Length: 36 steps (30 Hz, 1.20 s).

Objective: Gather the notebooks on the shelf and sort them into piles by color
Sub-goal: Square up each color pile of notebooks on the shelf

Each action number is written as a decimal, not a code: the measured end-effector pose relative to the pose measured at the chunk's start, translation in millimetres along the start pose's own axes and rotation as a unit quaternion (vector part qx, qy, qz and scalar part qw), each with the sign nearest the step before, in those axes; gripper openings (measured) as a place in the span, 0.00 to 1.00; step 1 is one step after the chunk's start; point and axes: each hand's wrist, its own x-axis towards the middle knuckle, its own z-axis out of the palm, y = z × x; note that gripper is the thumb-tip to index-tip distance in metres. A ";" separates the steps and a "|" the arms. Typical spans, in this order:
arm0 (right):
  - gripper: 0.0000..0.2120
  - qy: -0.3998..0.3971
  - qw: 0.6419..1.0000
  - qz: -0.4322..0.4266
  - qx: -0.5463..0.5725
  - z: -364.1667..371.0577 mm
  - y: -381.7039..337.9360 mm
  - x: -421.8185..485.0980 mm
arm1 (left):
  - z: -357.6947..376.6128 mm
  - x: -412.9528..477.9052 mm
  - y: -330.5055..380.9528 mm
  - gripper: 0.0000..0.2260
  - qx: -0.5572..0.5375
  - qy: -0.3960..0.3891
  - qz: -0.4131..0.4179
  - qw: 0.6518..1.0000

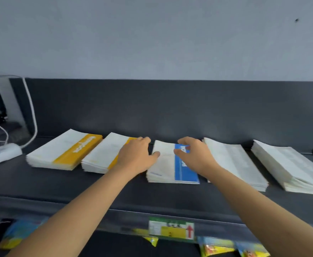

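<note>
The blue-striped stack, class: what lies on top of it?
Both hands rest over the blue-striped stack: the left hand at its left edge, the right hand across the blue band, covering part of the white lettering.

white plastic power strip (3, 153) | far left, landmark | thick white cable (30, 112) rising behind it | green-and-yellow paper price label with red arrow (171, 230) well right and below it | bright yellow-blue packets (216, 247) beneath that label
</note>
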 end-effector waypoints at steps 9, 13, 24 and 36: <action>0.20 -0.031 0.971 0.195 0.135 110.3 -88.5 23.2 | -25.4 15.6 -155.2 0.33 -0.189 -0.106 -0.174 0.961; 0.15 -0.052 0.949 0.259 0.171 127.6 -103.5 28.2 | -19.6 24.3 -173.7 0.23 -0.402 -0.190 -0.235 0.864; 0.22 -0.059 0.915 0.321 0.237 137.8 -120.7 34.3 | -17.0 24.8 -173.2 0.16 -0.540 -0.225 -0.272 0.764; 0.21 -0.059 0.910 0.326 0.248 141.0 -123.7 30.6 | -19.5 22.4 -176.4 0.13 -0.563 -0.206 -0.282 0.749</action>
